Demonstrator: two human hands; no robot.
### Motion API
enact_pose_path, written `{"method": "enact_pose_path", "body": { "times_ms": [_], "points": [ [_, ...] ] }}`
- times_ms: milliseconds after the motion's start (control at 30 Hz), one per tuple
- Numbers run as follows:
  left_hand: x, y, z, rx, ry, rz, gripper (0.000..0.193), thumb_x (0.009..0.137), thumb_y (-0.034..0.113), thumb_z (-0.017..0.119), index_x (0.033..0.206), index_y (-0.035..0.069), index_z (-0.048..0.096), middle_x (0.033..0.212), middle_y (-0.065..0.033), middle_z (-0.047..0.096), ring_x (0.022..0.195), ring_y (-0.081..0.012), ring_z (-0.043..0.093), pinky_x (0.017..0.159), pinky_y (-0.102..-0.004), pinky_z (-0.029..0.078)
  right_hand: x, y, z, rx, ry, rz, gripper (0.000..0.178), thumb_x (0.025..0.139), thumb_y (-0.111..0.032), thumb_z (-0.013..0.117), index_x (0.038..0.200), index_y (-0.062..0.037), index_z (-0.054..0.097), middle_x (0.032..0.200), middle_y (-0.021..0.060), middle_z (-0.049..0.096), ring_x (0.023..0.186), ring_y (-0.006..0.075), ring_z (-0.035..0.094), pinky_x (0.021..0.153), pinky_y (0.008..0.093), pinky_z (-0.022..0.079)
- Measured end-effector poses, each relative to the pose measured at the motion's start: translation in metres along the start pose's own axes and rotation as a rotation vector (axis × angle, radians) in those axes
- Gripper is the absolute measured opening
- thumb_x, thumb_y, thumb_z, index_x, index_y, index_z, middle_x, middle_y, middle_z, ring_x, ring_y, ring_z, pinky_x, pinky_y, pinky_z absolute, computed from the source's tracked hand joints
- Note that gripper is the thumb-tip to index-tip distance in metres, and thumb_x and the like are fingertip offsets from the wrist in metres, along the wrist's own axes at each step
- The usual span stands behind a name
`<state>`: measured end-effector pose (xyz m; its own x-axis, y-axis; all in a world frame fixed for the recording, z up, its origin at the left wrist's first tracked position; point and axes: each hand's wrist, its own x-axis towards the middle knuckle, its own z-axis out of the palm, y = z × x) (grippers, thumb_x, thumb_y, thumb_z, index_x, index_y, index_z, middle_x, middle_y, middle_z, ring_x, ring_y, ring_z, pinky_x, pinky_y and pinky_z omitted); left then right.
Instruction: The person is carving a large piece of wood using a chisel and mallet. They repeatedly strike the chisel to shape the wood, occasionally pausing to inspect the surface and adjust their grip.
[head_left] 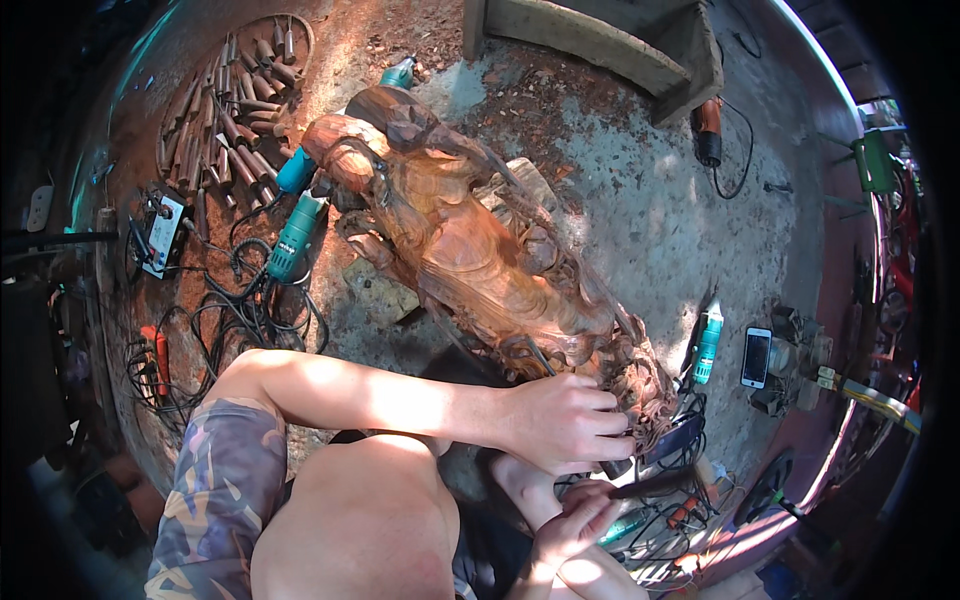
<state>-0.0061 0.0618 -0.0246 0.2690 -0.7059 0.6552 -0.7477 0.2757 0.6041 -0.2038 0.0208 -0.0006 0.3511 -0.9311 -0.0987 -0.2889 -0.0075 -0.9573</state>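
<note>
Dozens of wooden-handled chisels [228, 108] lie fanned on the dirt floor [640, 220] at far left, spread, I judge, so each can be told apart at a glance. Just right of them two teal power tools [295, 235] rest beside a tangle of black cables [225, 320], set close against the work. At centre I see the large carved wooden sculpture [470, 250], lying on its side across stone blocks [378, 292], which lift it clear of the ground and bring its lower end up to the carver's knee. There the left hand [565, 420] is closed around a chisel's shaft [541, 356], knuckles pressed on the carving, apparently to steady the blade in the fine detail. Below it the right hand [572, 520] grips a dark mallet handle [652, 485], fingers wrapped tight. Further right another teal tool [707, 345] and a smartphone [756, 356] sit on the floor, within arm's length yet apart from the chips.
</note>
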Motion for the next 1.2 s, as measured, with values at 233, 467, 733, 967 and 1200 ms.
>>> {"method": "enact_pose_path", "body": {
  "times_ms": [233,467,733,967,1200],
  "points": [
    [0.002,0.002,-0.003,-0.015,0.007,-0.012,0.034,0.076,0.027,0.066,0.106,0.011,0.065,0.080,0.0005,0.050,0.070,-0.0153,0.053,0.055,-0.0293,0.044,-0.001,0.006,-0.008,-0.014,-0.106,-0.120,0.029,0.110,-0.021,0.039,0.116,0.0052,0.050,0.069,-0.0018,0.042,0.061,0.0051,0.035,0.060,0.0208,0.033],
    [0.006,0.019,0.004,0.056,0.026,0.069,0.036,0.077,0.029,0.065,0.108,0.012,0.065,0.080,0.0011,0.048,0.072,-0.0161,0.052,0.055,-0.0296,0.041,0.009,0.002,-0.018,0.099,0.171,0.030,0.034,0.109,-0.021,0.044,0.133,0.0039,0.046,0.095,0.0067,0.057,0.072,0.0107,0.042,0.065,0.0262,0.038],
    [0.006,0.010,0.011,0.005,0.183,0.052,0.026,0.078,0.025,0.064,0.102,0.014,0.063,0.079,0.0019,0.048,0.078,-0.0181,0.054,0.056,-0.0303,0.047,0.030,-0.044,-0.016,0.023,-0.056,-0.385,0.035,0.110,-0.027,0.039,0.081,-0.0072,0.043,0.058,-0.0002,0.032,0.059,0.0138,0.036,0.056,0.0280,0.034],
    [0.005,0.012,0.008,-0.051,0.285,0.088,0.028,0.078,0.024,0.067,0.103,0.014,0.063,0.078,0.0011,0.046,0.073,-0.0178,0.052,0.053,-0.0309,0.043,0.027,-0.049,-0.013,0.027,-0.116,-0.524,0.038,0.110,-0.034,0.038,0.081,-0.0093,0.042,0.062,-0.0004,0.031,0.063,0.0143,0.036,0.060,0.0300,0.033],
    [0.002,0.009,0.010,-0.039,0.294,0.092,0.029,0.076,0.025,0.069,0.103,0.014,0.063,0.077,0.0011,0.046,0.072,-0.0183,0.052,0.051,-0.0319,0.042,0.026,-0.043,-0.021,0.001,0.001,-0.538,0.040,0.110,-0.033,0.037,0.077,-0.0100,0.041,0.061,0.0001,0.032,0.062,0.0153,0.038,0.062,0.0312,0.034]
  ]
}}
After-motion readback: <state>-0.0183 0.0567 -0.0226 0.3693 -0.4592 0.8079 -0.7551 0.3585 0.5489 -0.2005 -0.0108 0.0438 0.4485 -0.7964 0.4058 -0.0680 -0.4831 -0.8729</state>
